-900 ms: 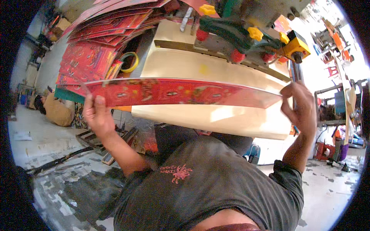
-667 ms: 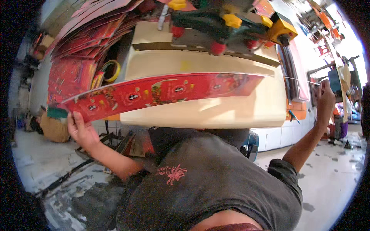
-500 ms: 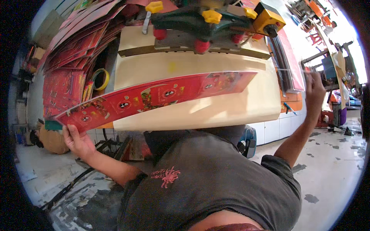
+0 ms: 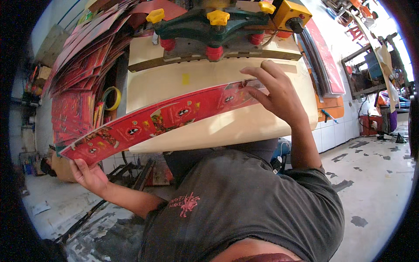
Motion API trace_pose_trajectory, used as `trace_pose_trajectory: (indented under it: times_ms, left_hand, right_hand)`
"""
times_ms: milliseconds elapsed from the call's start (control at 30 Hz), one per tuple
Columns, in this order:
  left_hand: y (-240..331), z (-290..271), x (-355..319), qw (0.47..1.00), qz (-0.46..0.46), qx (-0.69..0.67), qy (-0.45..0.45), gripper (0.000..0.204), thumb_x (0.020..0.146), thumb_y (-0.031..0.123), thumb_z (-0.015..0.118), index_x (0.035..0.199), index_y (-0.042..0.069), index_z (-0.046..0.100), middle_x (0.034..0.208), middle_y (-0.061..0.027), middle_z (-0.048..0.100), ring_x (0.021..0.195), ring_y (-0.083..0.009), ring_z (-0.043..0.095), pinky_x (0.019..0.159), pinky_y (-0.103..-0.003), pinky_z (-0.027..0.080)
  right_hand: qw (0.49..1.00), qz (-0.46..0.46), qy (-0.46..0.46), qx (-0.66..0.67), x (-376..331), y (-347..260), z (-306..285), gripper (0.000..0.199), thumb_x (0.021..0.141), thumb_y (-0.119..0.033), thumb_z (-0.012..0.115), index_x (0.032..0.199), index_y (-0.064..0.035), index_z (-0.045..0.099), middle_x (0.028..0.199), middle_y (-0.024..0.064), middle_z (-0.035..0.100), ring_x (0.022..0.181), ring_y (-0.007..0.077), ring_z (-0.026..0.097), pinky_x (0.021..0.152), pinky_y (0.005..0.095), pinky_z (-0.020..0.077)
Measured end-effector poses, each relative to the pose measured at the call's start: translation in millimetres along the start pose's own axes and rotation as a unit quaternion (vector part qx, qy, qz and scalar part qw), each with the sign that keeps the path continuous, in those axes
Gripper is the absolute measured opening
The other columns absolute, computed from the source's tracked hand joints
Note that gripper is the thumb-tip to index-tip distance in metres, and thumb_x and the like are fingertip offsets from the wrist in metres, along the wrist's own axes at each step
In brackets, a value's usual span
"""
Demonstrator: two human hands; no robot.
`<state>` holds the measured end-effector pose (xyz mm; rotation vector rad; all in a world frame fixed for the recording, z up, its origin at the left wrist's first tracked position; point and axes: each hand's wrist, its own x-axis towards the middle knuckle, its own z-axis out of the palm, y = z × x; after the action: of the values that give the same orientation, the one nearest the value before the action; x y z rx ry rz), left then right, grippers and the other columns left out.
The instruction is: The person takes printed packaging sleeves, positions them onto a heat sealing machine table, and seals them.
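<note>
A long red printed card strip (image 4: 144,124) with food pictures and a glossy surface slants across the pale work surface (image 4: 262,126). Its left end is pinched in my left hand (image 4: 90,177), thumb on top, just past the surface's left side. My right hand (image 4: 277,94) is over the strip's right end, thumb and fingers apart around it; whether the fingertips touch it I cannot make out. Beyond the strip stands a dark green machine clamp (image 4: 214,30) with yellow star knobs (image 4: 218,18) and red round feet (image 4: 214,53), above a long straight bar (image 4: 150,64).
Piled red printed sheets (image 4: 74,111) fill the left side, beside a yellow tape roll (image 4: 112,98). A yellow control box (image 4: 292,16) with a black knob sits at the back right. More flat red pieces (image 4: 327,65) are stacked at the right. A blue-handled tool (image 4: 329,116) hangs on the orange edge.
My right hand has come in from the far right, where it held a thin clear strip, to the card strip's right end. The card strip's left end has dipped slightly toward me.
</note>
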<state>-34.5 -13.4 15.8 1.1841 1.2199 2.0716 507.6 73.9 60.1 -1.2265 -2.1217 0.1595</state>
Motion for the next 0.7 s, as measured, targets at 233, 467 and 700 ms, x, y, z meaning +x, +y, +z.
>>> trace_pose_trajectory:
  times_ms: [233, 467, 700]
  left_hand:
    - [0, 1, -2, 1.0, -0.008, -0.019, -0.009, 0.046, 0.099, 0.02, 0.068, 0.139, 0.001, 0.054, 0.138, -0.0153, 0.061, 0.123, -0.0315, 0.06, 0.104, -0.051, 0.05]
    - [-7, 7, -2, 0.999, -0.004, -0.029, -0.012, 0.047, 0.095, 0.023, 0.073, 0.134, 0.002, 0.06, 0.135, -0.0146, 0.063, 0.122, -0.0311, 0.06, 0.105, -0.051, 0.049]
    - [-16, 0, -3, 1.0, -0.006, -0.024, 0.002, 0.04, 0.101, 0.019, 0.064, 0.135, 0.0, 0.056, 0.136, -0.0166, 0.061, 0.123, -0.0298, 0.06, 0.103, -0.054, 0.049]
  right_hand:
    - [0.997, 0.018, -0.005, 0.073, 6, -6, 0, 0.015, 0.085, -0.01, 0.077, 0.097, -0.0032, 0.07, 0.079, 0.009, 0.048, 0.074, 0.0249, 0.055, 0.066, 0.0366, 0.0451]
    - [0.998, 0.047, 0.037, 0.035, -3, -4, 10, 0.012, 0.089, -0.014, 0.073, 0.096, -0.0059, 0.067, 0.084, 0.0109, 0.055, 0.082, 0.0316, 0.059, 0.072, 0.0425, 0.0482]
    - [0.99, 0.07, 0.124, -0.018, -23, -1, 15, 0.017, 0.083, -0.01, 0.078, 0.095, -0.0041, 0.067, 0.08, 0.0089, 0.056, 0.073, 0.0256, 0.055, 0.065, 0.0367, 0.0446]
